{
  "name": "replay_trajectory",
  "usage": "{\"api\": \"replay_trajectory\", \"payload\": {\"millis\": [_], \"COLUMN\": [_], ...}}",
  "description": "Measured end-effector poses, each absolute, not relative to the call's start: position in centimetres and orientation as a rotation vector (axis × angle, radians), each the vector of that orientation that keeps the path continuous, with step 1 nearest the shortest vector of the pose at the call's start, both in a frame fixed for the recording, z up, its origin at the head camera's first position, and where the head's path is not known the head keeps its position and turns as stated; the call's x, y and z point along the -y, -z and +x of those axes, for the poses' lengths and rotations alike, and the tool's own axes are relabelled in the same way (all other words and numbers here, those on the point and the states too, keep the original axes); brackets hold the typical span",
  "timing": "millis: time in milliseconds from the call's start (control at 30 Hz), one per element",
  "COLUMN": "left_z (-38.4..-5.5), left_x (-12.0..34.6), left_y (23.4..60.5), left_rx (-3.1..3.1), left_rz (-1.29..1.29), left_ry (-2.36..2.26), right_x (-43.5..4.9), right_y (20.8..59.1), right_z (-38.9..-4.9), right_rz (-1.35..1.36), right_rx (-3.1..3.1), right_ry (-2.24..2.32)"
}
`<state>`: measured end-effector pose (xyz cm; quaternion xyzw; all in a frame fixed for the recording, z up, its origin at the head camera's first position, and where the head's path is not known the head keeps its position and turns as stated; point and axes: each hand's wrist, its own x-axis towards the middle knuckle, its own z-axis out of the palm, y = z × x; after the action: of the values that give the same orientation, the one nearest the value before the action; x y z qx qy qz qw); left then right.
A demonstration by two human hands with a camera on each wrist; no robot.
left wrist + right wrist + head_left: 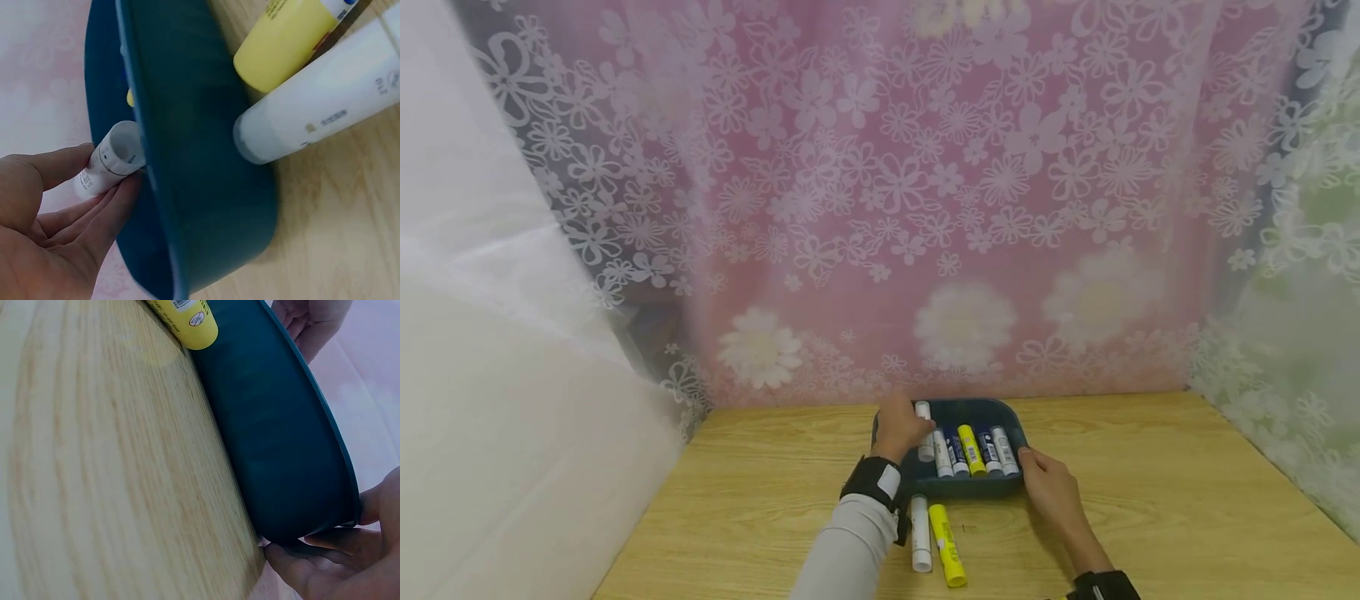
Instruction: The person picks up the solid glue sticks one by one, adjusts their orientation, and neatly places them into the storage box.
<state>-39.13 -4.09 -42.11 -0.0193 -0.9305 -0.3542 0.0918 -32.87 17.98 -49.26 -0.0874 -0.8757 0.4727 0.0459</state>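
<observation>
My left hand [901, 427] pinches a white glue stick [105, 164] between thumb and fingers, inside the left end of a dark teal tray [962, 488]. In the tray, to the right of that stick, several more stand in a row: white, dark blue with white, and a yellow glue stick [971, 450] among them. My right hand [1054, 487] grips the tray's right front corner, thumb at the rim and fingers against the outer wall in the right wrist view.
In front of the tray, a white glue stick [921, 533] and a yellow one [948, 546] lie side by side on the wooden table [760, 500]. Behind the table hangs a pink flowered curtain [865, 333]; a white sheet [512, 375] borders the left side.
</observation>
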Motion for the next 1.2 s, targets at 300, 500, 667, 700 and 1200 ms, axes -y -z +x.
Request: {"api": "replay_trajectory", "payload": {"millis": [300, 500, 667, 700, 1200], "left_z": [-39.0, -38.9, -38.6, -38.6, -38.7], "left_x": [3.4, 3.1, 3.1, 3.1, 3.2], "left_y": [43.2, 44.1, 44.8, 44.9, 45.7], "left_rx": [2.830, 2.830, 2.819, 2.818, 2.823], "left_rz": [0.049, 0.070, 0.078, 0.080, 0.136], "left_ry": [1.073, 1.076, 1.071, 1.074, 1.107], "right_x": [-18.1, -18.2, -18.1, -18.1, -18.0], "right_y": [49.3, 49.3, 49.4, 49.4, 49.4], "right_z": [-33.2, -33.0, -32.9, -32.9, -32.9], "right_rz": [-0.266, -0.262, -0.251, -0.250, -0.240], "right_rx": [2.678, 2.672, 2.666, 2.664, 2.677], "right_ry": [-1.448, -1.453, -1.447, -1.449, -1.442]}}
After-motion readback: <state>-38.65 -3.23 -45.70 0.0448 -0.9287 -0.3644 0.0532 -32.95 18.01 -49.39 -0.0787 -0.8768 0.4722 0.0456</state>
